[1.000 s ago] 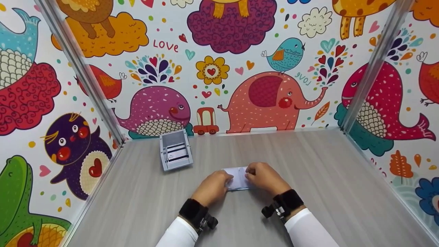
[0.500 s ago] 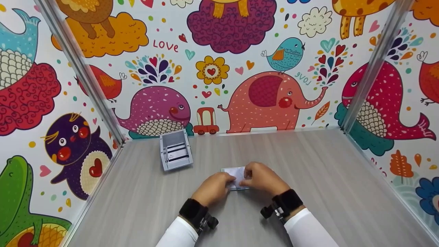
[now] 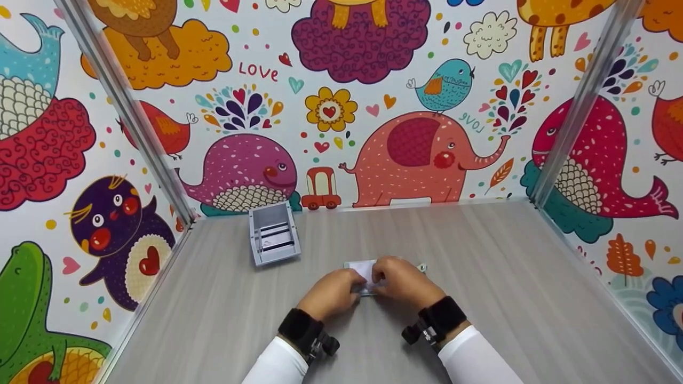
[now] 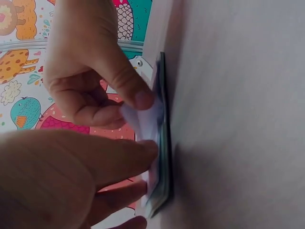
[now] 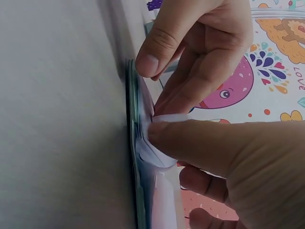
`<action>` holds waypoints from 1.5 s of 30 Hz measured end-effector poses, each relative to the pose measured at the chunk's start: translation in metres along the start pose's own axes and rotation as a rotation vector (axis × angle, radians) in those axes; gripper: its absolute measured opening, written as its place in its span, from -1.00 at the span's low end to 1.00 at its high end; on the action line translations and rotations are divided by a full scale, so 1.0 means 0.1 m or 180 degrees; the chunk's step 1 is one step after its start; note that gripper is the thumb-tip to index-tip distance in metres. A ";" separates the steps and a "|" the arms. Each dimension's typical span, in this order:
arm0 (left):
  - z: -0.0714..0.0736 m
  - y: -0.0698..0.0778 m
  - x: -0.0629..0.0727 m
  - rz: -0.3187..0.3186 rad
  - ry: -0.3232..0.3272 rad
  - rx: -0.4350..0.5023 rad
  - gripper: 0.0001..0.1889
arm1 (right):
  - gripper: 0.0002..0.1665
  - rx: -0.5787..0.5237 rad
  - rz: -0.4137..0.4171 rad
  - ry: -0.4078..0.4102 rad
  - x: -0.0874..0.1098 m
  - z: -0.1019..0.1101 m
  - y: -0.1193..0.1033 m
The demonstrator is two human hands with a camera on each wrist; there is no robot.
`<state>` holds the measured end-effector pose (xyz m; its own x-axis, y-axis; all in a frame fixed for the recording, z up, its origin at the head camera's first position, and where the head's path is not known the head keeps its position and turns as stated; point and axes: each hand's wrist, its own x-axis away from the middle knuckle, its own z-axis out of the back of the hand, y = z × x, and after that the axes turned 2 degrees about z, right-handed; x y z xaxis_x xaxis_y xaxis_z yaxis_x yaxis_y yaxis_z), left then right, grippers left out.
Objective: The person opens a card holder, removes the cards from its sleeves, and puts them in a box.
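Observation:
A small flat booklet-like case (image 5: 136, 102) with layered greenish edges lies on the table, a pale lilac sheet (image 3: 358, 269) on top. My left hand (image 3: 331, 292) rests on its left part, fingertips touching the sheet. From the right, my right hand (image 3: 403, 280) pinches a raised fold of the sheet (image 5: 159, 157) between thumb and fingers; the right wrist view shows the fold curling round the thumb. Past the right knuckles a white tab with a round snap (image 3: 422, 268) sticks out. My right hand hides much of the case's right half.
A grey box (image 3: 268, 215), open at the top and with dark bars across its inside, stands at the back left of the wood-grain table (image 3: 480, 240). Patterned walls with metal corner posts (image 3: 581, 117) enclose the back and sides.
My right hand has slid left across the sheet, uncovering the snap tab at the case's right end. The left hand has shifted slightly right and then stayed put. The box has not moved.

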<state>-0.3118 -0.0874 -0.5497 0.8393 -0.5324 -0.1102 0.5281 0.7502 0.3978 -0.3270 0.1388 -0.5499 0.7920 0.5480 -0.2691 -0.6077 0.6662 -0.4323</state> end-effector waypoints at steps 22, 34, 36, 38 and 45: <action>0.03 -0.02 0.04 0.0242 0.0125 -0.0292 -0.80 | -0.47 -0.0015 -0.0737 0.0189 -0.01 0.11 0.07; 0.04 -0.02 0.02 0.0337 -0.0015 -0.0213 -0.77 | -0.59 0.0006 -0.1249 -0.0036 0.06 0.12 0.16; 0.04 -0.03 0.03 0.0306 -0.0016 -0.0200 -0.77 | -0.60 -0.0001 -0.1316 -0.0098 0.06 0.12 0.17; 0.04 -0.03 0.03 0.0267 -0.0013 -0.0189 -0.77 | -0.60 -0.0009 -0.1371 -0.0156 0.06 0.12 0.18; 0.05 -0.03 0.04 0.0223 -0.0026 -0.0174 -0.75 | -0.62 0.0098 -0.1467 -0.0222 0.05 0.12 0.19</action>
<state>-0.3110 -0.0937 -0.5468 0.8735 -0.4808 -0.0763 0.4746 0.8059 0.3539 -0.3351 0.1606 -0.5489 0.9748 0.2232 0.0039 -0.1956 0.8623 -0.4670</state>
